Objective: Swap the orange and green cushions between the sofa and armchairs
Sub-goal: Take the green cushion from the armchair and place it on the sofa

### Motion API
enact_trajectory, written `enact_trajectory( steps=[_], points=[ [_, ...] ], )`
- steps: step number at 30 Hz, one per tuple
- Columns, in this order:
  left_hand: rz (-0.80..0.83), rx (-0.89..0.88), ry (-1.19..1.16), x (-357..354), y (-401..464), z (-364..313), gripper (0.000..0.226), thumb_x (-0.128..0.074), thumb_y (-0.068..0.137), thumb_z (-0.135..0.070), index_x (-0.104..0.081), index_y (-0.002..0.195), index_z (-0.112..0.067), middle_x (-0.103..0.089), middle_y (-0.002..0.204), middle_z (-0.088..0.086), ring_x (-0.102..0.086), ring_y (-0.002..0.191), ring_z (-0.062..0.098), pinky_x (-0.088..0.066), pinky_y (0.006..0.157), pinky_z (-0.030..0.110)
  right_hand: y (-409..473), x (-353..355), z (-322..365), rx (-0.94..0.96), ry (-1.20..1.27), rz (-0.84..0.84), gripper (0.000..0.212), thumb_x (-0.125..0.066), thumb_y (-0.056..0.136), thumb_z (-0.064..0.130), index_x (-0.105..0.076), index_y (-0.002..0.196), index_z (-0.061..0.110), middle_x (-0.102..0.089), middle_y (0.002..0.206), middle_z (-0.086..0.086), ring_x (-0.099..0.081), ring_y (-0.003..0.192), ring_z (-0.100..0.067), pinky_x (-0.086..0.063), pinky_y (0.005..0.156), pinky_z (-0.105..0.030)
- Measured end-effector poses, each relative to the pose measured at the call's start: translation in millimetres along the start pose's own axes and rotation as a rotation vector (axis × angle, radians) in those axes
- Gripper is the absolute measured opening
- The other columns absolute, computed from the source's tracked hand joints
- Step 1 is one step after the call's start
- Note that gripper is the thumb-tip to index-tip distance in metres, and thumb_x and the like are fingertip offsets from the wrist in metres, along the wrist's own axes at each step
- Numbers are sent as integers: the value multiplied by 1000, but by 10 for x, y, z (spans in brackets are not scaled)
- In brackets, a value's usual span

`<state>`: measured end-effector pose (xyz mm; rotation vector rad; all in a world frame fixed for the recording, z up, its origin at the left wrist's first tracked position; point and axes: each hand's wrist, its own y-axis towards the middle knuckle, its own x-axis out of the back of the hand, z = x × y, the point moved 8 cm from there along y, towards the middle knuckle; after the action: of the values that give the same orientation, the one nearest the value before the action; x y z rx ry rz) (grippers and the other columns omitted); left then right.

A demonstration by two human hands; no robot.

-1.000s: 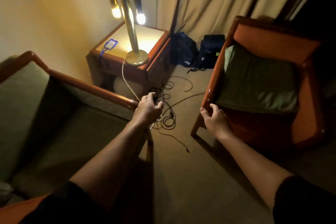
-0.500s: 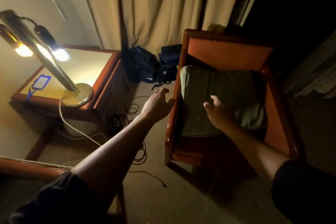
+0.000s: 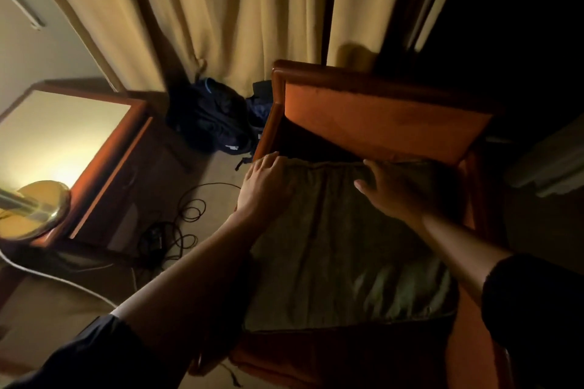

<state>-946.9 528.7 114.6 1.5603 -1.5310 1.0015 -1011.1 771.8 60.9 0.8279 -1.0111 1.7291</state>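
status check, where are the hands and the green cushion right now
Left hand and right hand both laid on the far edge of the green cushion, grip not clear. Cushion on the orange armchair seat. Nothing on top of it.

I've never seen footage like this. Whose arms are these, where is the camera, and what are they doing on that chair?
There is no machine here: a person wears a wide-angle camera on the head, so you look forward and down along their own arms. The left hand and the right hand both rest at the back edge of a green cushion, fingers fairly straight; a firm grip is not visible. The cushion lies on the seat of an orange armchair with a wooden frame. To the left stand a side table with a brass lamp base, cables on the floor and dark bags by the curtains.
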Motion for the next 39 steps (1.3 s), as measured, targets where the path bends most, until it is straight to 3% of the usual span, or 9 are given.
enact_trajectory(
  steps=[6, 11, 15, 18, 22, 26, 28, 33, 39],
  points=[
    [55, 5, 198, -428, 611, -95, 62, -56, 91, -44, -38, 144, -18, -34, 153, 7, -29, 141, 24, -23, 116, 41, 770, -167, -366, 108, -96, 123, 67, -43, 97, 53, -29, 152, 17, -30, 158, -11, -22, 146, -30, -21, 117, -44],
    [154, 75, 348, -687, 819, 92, 85, -59, 86, -55, -20, 150, -14, -38, 150, 11, -39, 135, 26, -33, 109, 39, 1155, -303, -534, 167, -93, 162, 66, -41, 98, 55, -32, 151, 17, -34, 156, -9, -29, 143, -28, -23, 115, -42],
    [141, 28, 442, -819, 813, 143, 66, -49, 86, -64, -46, 135, -20, -53, 134, 7, -48, 124, 24, -37, 103, 40, 1307, -504, -768, 134, -115, 233, 71, -41, 92, 65, -42, 144, 17, -45, 148, -9, -41, 135, -30, -34, 109, -45],
    [59, 7, 427, -809, 739, 170, 51, -50, 89, -59, -52, 123, -21, -58, 124, 4, -52, 117, 22, -39, 99, 39, 1245, -574, -847, 188, -121, 158, 56, -47, 93, 57, -54, 129, 15, -57, 129, -9, -52, 119, -31, -43, 97, -43],
    [-25, -15, 337, -669, 565, 185, 37, -50, 92, -52, -55, 112, -21, -64, 109, 0, -59, 104, 20, -44, 89, 36, 1081, -401, -729, 326, -105, 42, 45, -50, 92, 57, -60, 109, 17, -63, 106, -5, -58, 102, -27, -47, 85, -41],
    [-110, -32, 301, -416, 200, 93, 34, -43, 96, -50, -58, 101, -20, -67, 87, -1, -65, 81, 21, -40, 64, 32, 680, -118, -578, 397, -52, -25, 46, -35, 93, 67, -53, 92, 25, -56, 80, 7, -55, 71, -15, -43, 62, -35],
    [-120, -35, 278, -295, -52, 26, 32, -44, 96, -50, -57, 99, -21, -66, 84, -2, -65, 73, 20, -37, 59, 29, 481, -32, -545, 361, 35, -44, 43, -30, 94, 67, -47, 81, 30, -53, 66, 5, -52, 59, -16, -41, 56, -36],
    [-121, -16, 213, 15, -760, -103, 29, -46, 95, -50, -58, 95, -23, -64, 80, -8, -54, 59, 10, -32, 57, 25, 34, 77, -303, 347, 67, -62, 40, -29, 89, 73, -41, 76, 37, -49, 64, 7, -51, 56, -17, -48, 54, -44],
    [-88, 38, 187, 342, -1908, -272, 38, -38, 96, -55, -58, 111, -26, -68, 93, -1, -67, 85, 24, -42, 70, 37, -1107, 339, 75, 507, -24, -214, 40, -37, 93, 66, -43, 73, 32, -43, 53, 11, -44, 45, -6, -38, 43, -31]
  ],
)
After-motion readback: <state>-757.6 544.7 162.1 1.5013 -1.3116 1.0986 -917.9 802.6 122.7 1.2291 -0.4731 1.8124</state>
